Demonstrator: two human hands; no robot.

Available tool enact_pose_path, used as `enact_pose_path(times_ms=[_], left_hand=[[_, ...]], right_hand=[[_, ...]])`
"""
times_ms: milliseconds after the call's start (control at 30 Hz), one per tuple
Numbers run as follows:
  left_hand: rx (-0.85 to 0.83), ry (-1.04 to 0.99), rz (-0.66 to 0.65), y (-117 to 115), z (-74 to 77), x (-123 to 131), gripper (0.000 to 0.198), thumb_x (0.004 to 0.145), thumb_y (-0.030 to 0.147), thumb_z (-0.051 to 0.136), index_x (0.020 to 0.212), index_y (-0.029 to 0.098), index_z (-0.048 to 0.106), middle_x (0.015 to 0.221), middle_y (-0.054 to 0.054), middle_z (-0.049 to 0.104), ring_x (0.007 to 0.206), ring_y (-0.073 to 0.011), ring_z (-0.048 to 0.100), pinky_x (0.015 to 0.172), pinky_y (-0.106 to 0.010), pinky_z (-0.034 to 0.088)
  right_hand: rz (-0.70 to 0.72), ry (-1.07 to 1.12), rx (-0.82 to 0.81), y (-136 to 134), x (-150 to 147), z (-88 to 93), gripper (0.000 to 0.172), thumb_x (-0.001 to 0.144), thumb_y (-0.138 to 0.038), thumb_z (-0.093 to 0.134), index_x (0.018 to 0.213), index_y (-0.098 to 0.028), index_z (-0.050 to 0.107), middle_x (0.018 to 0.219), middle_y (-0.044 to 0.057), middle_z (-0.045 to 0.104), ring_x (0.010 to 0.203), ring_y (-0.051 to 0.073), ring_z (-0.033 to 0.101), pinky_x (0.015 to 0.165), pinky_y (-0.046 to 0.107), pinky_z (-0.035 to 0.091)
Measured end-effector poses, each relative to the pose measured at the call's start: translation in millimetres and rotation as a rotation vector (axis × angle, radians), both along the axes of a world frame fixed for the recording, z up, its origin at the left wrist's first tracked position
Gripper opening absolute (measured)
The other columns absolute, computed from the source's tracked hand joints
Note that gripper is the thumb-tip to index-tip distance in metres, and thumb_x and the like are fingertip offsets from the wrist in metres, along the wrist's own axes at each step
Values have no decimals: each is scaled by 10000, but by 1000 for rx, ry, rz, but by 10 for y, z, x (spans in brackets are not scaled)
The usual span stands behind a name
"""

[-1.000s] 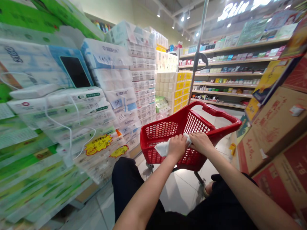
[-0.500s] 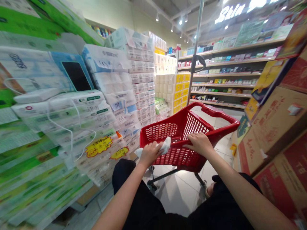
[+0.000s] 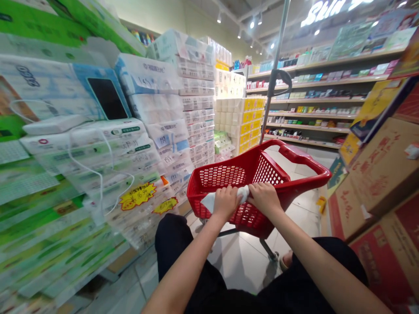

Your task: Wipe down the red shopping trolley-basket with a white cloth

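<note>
In front of me stands a red plastic shopping cart [image 3: 216, 174] with a perforated basket, its handle toward the right. My left hand [image 3: 225, 201] is closed on a white cloth [image 3: 209, 201], pressing it against the near rim of the basket. Part of the cloth bunches out between my two hands and another part hangs to the left. My right hand [image 3: 264, 196] grips the same rim just to the right, its fingers curled over the edge and its fingertips close to the bunched cloth. Inside the basket nothing can be made out.
Stacked tissue packs [image 3: 163, 109] fill the left side, with a phone [image 3: 108, 98] and white cable on them. Cardboard boxes [image 3: 386, 161] are piled at the right. A metal pole [image 3: 271, 87] rises behind the cart. Stocked shelves [image 3: 310, 98] line the back.
My left hand has slid the cloth rightward along the rim toward my right hand. My right hand has shifted slightly left, and the cart has turned a little.
</note>
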State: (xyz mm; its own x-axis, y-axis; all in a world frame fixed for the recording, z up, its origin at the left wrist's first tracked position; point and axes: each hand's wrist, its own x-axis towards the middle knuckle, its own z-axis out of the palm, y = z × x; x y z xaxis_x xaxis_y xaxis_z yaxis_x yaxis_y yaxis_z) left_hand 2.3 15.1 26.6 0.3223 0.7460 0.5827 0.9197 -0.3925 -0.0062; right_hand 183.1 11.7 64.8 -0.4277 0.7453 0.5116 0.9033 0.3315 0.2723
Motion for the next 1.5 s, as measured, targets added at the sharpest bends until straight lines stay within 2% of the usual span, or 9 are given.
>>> enact_pose_path(times_ms=[100, 200, 333, 533, 700, 800, 1033, 1333, 1500], left_hand=[[19, -24, -53, -2, 18, 240, 350, 985, 450, 320, 1073, 200, 548, 994, -81, 570, 884, -222, 514, 767, -366, 353], [9, 15, -141, -4, 12, 202, 358, 988, 461, 311, 1127, 212, 528, 992, -66, 565, 870, -211, 514, 751, -353, 363], [3, 86, -216, -3, -29, -32, 382, 985, 477, 310, 1212, 225, 485, 994, -52, 563, 835, -203, 516, 730, -346, 376], [-5, 140, -189, -10, -122, -499, 377, 987, 462, 313, 1210, 220, 496, 975, -57, 568, 839, -211, 517, 744, -352, 380], [-7, 106, -95, -8, -237, -1003, 368, 987, 447, 315, 1161, 211, 538, 962, -62, 568, 846, -219, 510, 762, -353, 372], [11, 33, -11, -23, -298, -1130, 360, 987, 429, 316, 1126, 201, 557, 949, -66, 567, 859, -225, 507, 778, -358, 365], [51, -108, 161, -14, -248, -760, 321, 988, 371, 315, 1045, 204, 583, 983, -82, 576, 917, -241, 497, 874, -401, 336], [15, -111, -5, 163, -73, 243, 320, 976, 420, 344, 1103, 226, 564, 1038, -98, 573, 934, -248, 492, 869, -424, 344], [-20, -26, -121, 232, -25, 275, 335, 980, 456, 337, 1172, 265, 534, 1024, -67, 569, 911, -223, 510, 817, -370, 363]], right_hand=[[20, 0, 1, -5, 4, -4, 150, 839, -320, 590, 851, -172, 577, 824, 83, 646, 788, 217, 538, 715, 346, 251], [59, 4, 6, -18, 78, -13, 149, 823, -323, 595, 841, -176, 578, 820, 70, 643, 782, 211, 533, 710, 340, 249], [91, 8, 43, -52, 162, -31, 172, 862, -343, 555, 804, -182, 576, 781, 56, 636, 752, 193, 524, 696, 329, 242], [117, 8, 102, -96, 166, -69, 286, 913, -443, 513, 835, -179, 590, 773, 58, 637, 753, 190, 537, 690, 322, 238], [119, 13, 118, -82, 173, -81, 323, 918, -475, 502, 852, -176, 604, 761, 63, 641, 751, 195, 544, 675, 318, 231], [108, 20, 105, -78, 164, -71, 338, 921, -490, 494, 858, -177, 604, 773, 66, 647, 760, 198, 548, 678, 319, 233], [27, 33, 63, -36, 131, -51, 351, 919, -504, 489, 831, -177, 583, 790, 69, 643, 769, 204, 542, 707, 330, 240], [-22, 9, 66, 116, 140, -62, 233, 860, -408, 581, 839, -177, 598, 807, 78, 639, 770, 206, 510, 703, 333, 242], [-2, -8, 60, 191, 304, -69, 236, 847, -408, 587, 841, -174, 613, 799, 69, 641, 761, 197, 506, 694, 326, 239]])
